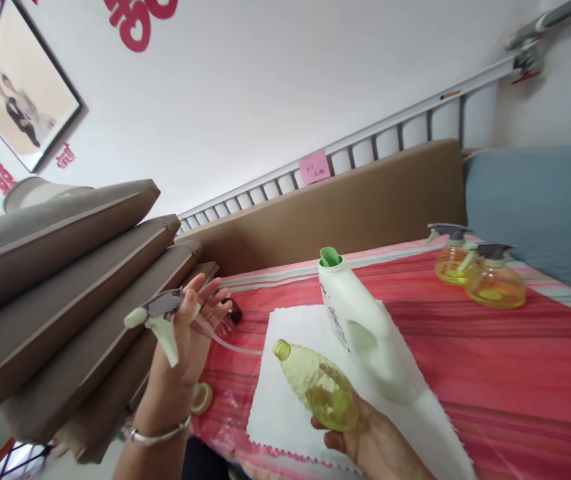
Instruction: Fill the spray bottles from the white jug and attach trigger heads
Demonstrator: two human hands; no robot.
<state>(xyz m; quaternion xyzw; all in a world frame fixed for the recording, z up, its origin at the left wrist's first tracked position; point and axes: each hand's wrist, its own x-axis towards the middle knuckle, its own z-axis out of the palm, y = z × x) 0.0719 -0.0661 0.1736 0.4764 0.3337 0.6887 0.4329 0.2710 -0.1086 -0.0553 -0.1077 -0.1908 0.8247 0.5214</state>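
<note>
In my left hand [188,333] is a spray nozzle [162,313], grey on top with a pale green trigger, pinched near its collar by the thumb. Its thin clear dip tube [230,345] trails off to the right. My right hand [365,430] grips the base of a yellow-green see-through bottle [318,387], which is tilted with its uncapped neck toward the upper left. Just beyond that bottle, a large pale green jug [370,327] with a green spout in its mouth stands on a white cloth [285,407].
Two spray bottles [495,283] holding yellow liquid stand at the right on the red striped cover [530,373]. A tape roll [202,398] lies near my left wrist. Stacked brown cushions [65,300] rise at left. A radiator [390,143] runs behind the brown backrest [345,210].
</note>
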